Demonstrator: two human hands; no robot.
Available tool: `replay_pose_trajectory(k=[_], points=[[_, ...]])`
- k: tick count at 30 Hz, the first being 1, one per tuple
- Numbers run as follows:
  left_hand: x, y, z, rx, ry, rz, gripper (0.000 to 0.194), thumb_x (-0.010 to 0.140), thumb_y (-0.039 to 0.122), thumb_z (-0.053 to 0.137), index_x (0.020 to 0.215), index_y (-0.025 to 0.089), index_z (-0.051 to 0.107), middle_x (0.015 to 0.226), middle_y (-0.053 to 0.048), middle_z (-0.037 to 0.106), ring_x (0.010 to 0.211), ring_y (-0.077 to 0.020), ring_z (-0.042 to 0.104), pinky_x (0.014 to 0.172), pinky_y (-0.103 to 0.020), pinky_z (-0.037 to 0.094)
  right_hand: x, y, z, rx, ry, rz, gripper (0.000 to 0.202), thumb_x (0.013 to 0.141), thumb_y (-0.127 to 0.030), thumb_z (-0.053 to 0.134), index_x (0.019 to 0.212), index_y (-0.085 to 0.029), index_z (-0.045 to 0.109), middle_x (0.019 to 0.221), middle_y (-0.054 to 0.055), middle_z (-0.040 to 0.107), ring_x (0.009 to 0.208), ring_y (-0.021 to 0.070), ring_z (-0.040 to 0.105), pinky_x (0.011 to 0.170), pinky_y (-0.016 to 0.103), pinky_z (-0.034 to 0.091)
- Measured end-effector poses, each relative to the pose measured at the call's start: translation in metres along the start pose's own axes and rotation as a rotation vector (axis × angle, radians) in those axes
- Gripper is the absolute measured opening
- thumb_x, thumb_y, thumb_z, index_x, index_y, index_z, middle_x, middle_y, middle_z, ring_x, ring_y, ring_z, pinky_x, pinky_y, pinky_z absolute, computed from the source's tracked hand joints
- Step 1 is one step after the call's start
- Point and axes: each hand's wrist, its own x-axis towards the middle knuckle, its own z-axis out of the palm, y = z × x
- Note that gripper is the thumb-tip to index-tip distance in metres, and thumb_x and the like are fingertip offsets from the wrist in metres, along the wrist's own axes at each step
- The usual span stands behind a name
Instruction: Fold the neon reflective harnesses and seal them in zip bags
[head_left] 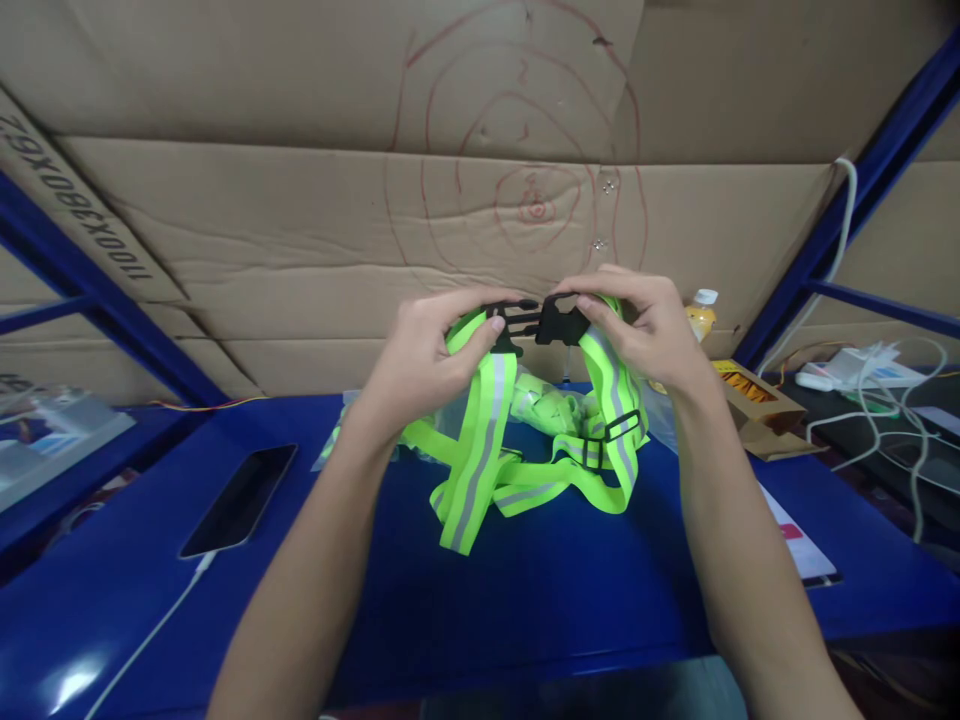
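1. At the left, a phone lies on the blue table, with a white cable plugged into its near end. It lies apart from the hands, so it seems a small risk; only a sleeve or elbow catching the cable could pull it.

2. Next comes the left hand. Its thumb and fingers pinch the pronged buckle half, above the table. A green strap hangs under it, its grey stripe facing out. If this strap is twisted, the buckle could sit the wrong way round; the twist cannot be judged surely.

3. In the middle, the prongs point to the socket half, just beside it; whether they touch, one cannot tell. If the two halves are tilted differently, a prong could catch on the edge.

4. The right hand pinches the socket half between thumb and fingers. Fingers placed too near the opening could get nipped. Below, the strap carries a black adjuster, whose loop could snag.

5. Farther right, a bottle and an open carton stand beyond the right forearm.
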Motion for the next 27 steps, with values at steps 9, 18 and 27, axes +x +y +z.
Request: replay_pose_trajectory(k=[9,18,27], points=[[0.007,-0.017,-0.008,0.576,-0.277,0.319,0.031,0.103,0.030,0.065,0.125,0.021,0.084,0.124,-0.009,0.084,0.116,-0.0300,0.078,0.111,-0.038,0.054,0.000,0.000,0.008,-0.104,-0.062,-0.032,0.027,0.107,-0.033,0.060,0.113,-0.022,0.084,0.102,0.007,0.082,0.090,0.0231,0.073,0.085,0.037,0.054],[0.005,-0.026,-0.001,0.540,-0.248,0.213,0.067,0.102,0.039,0.069,0.163,0.018,0.054,0.108,-0.008,0.082,0.109,-0.0278,0.074,0.107,-0.039,0.050,0.002,-0.004,0.024,-0.095,-0.050,-0.052,0.020,0.107,-0.028,0.058,0.110,-0.018,0.075,0.108,0.008,0.082,0.099,0.0237,0.074,0.090,0.036,0.053],[0.015,-0.038,0.003,-0.277,-0.219,-0.348,0.050,0.088,0.068,0.077,0.094,0.019,0.080,0.080,-0.004,0.075,0.069,-0.0223,0.067,0.065,-0.032,0.052,0.004,-0.014,0.027,-0.253,0.215,-0.313,0.026,0.109,-0.026,0.056,0.109,-0.029,0.082,0.103,0.006,0.080,0.097,0.0271,0.066,0.095,0.050,0.053]])
